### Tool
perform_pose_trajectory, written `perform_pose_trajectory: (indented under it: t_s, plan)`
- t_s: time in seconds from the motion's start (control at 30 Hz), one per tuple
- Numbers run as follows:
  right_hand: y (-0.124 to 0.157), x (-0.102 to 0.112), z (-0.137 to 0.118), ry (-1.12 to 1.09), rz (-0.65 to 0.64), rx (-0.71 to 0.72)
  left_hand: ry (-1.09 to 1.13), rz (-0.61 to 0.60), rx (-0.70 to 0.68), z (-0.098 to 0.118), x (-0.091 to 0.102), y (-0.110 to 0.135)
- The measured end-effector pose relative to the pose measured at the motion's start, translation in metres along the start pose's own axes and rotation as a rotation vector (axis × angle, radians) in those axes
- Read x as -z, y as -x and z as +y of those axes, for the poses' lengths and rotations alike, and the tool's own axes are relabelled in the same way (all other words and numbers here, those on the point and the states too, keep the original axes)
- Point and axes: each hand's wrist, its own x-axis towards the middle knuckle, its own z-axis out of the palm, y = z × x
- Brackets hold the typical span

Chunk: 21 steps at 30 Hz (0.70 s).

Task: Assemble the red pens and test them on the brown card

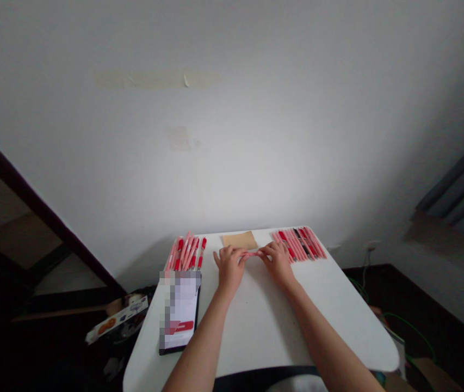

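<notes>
My left hand (229, 267) and my right hand (277, 260) meet near the far middle of a white table (264, 326). Both are closed on the ends of one pink pen (251, 254), held level between them just above the tabletop. A row of several pink and red pens (186, 253) lies to the left of my left hand. Another row of several pens (300, 243) lies to the right of my right hand, with one dark pen among them.
A tan card (239, 239) lies at the table's far edge, just beyond the hands. A flat dark-edged box with a red label (180, 318) lies on the table's left side. A white wall (232, 136) stands close behind. A printed carton (117, 320) lies on the floor to the left.
</notes>
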Motion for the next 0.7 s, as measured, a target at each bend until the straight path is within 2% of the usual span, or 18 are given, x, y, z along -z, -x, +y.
perform_pose_trajectory:
  t_s: [0.7]
  plan:
    - [0.0002, 0.0006, 0.0003, 0.007, 0.004, -0.002, 0.022, 0.025, 0.002, -0.0021, 0.0001, 0.0001]
